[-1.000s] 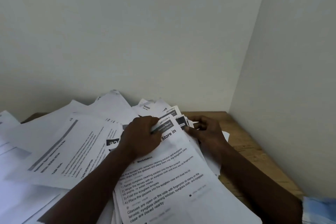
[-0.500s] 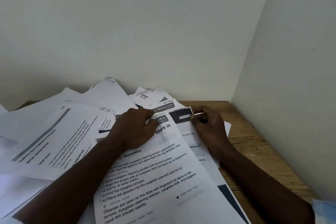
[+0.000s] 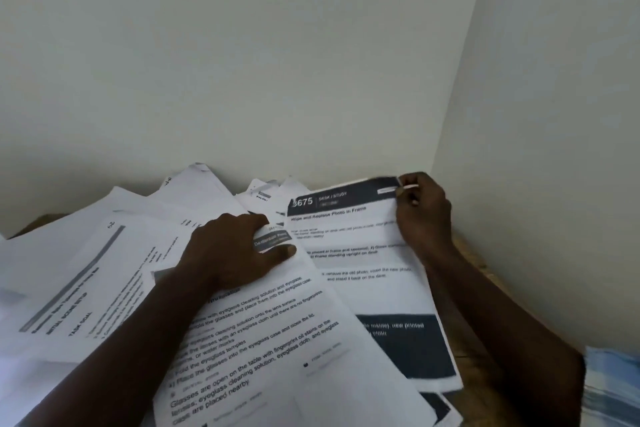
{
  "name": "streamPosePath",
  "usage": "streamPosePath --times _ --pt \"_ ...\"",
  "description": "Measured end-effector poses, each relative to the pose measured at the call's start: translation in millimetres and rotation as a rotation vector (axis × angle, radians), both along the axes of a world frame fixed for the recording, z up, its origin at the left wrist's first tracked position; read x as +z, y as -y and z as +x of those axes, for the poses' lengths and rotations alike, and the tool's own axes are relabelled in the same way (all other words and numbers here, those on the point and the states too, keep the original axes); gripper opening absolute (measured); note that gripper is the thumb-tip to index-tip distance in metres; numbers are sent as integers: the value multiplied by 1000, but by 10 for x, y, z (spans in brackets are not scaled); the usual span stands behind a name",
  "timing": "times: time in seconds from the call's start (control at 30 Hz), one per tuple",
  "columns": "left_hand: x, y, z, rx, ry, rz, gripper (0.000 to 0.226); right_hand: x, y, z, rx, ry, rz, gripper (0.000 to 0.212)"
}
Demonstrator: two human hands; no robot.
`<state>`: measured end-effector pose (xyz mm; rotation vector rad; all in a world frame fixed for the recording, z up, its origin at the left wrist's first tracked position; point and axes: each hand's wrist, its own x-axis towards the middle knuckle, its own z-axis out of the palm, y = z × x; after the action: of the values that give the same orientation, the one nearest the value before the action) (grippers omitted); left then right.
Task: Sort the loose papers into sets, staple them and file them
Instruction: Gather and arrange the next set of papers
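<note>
The dark-headed sheet [image 3: 346,204] numbered 3675 lies slanted, its far corner pinched in the right hand [image 3: 420,215]. The eyeglass sheet [image 3: 263,340] overlaps it, flat under the left hand [image 3: 235,253]; more printed papers [image 3: 86,270] heap left of that hand.

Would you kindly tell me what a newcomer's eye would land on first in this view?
First, the untidy heap of printed papers that covers the left and middle of the desk. Next, the right hand near the wall corner, which pinches the top corner of a dark-headed sheet numbered 3675. The left hand rests on the eyeglass-cleaning sheet in the centre.
</note>
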<state>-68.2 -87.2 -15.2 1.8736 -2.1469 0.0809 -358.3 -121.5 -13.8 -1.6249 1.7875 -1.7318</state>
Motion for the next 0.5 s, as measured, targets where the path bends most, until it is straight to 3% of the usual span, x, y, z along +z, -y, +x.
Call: streamPosePath --times 0.23,0.3,0.4,0.5 --pt "-40 16 28 4 -39 62 73 1154 -39 -234 -56 -254 -263 18" --pt "-50 10 46 9 -114 73 71 1489 14 -316 39 -303 -218 16" --pt "-57 3 68 8 -186 99 70 1731 67 -459 313 -169 -21 12" --pt "-70 6 83 16 -205 107 70 1717 8 -569 395 -127 72 20"
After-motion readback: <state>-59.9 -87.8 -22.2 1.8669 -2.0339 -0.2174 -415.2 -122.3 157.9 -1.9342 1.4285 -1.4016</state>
